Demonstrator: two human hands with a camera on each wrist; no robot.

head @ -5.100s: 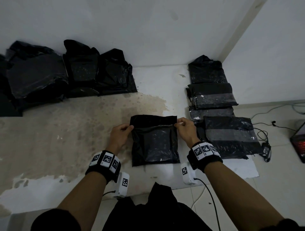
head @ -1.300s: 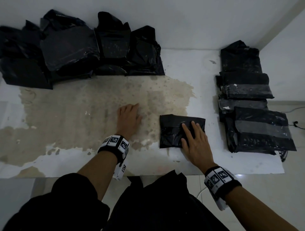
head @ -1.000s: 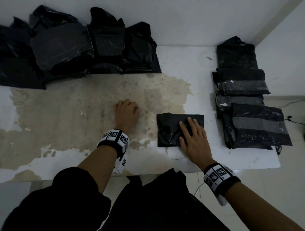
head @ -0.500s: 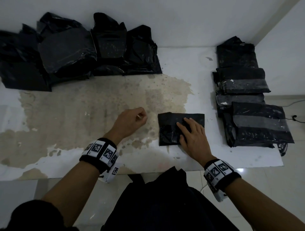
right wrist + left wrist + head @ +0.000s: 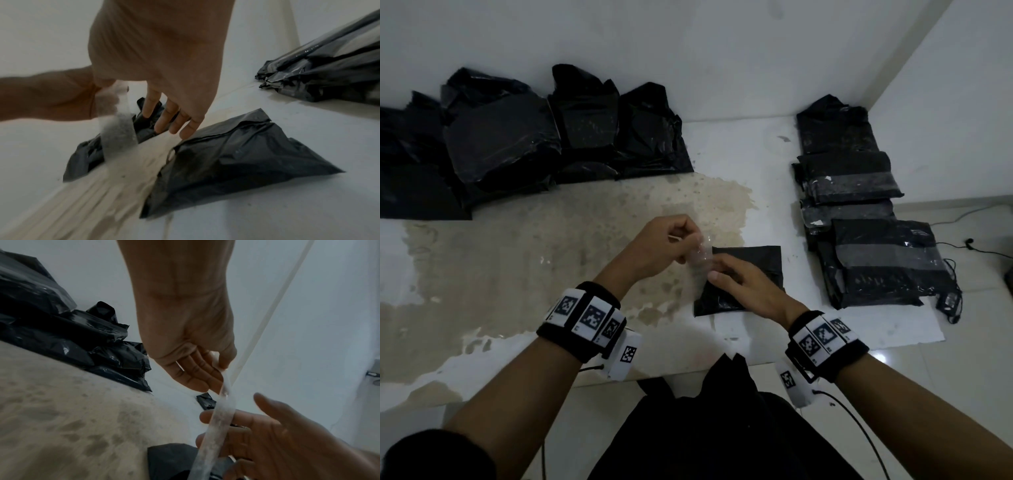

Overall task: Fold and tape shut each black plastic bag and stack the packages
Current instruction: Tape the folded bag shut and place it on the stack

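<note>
Head view, nearest first: my two forearms reach over the table edge, each wrist wearing a black band with square coded tags. My right hand (image 5: pixel 748 291) hovers over the small folded black plastic bag (image 5: pixel 756 260), a crinkled, glossy square lying flat on the white, stain-mottled tabletop (image 5: pixel 551 257). The fingers are loosely spread and only slightly bent; from the right wrist view they close on nothing, and the fingertips (image 5: pixel 185 131) sit just above the bag's folded edge. My left hand (image 5: pixel 661 250) is raised just left of the bag, thumb and forefinger pinching the top end of a strip of clear, cloudy adhesive tape (image 5: pixel 213 426). The strip hangs down across my right fingers; whether it sticks to them I cannot tell.

Beyond, on the right, lies a row of flat black packages sealed with grey-looking tape bands (image 5: pixel 859 212), overlapping one another. Far left, against the white wall, sits a heap of loose, puffy black plastic bags (image 5: pixel 534 137).

Against half a second ago: my left hand has lifted off the tabletop with the tape, and my right palm no longer presses flat on the bag. The bag itself has not moved.
</note>
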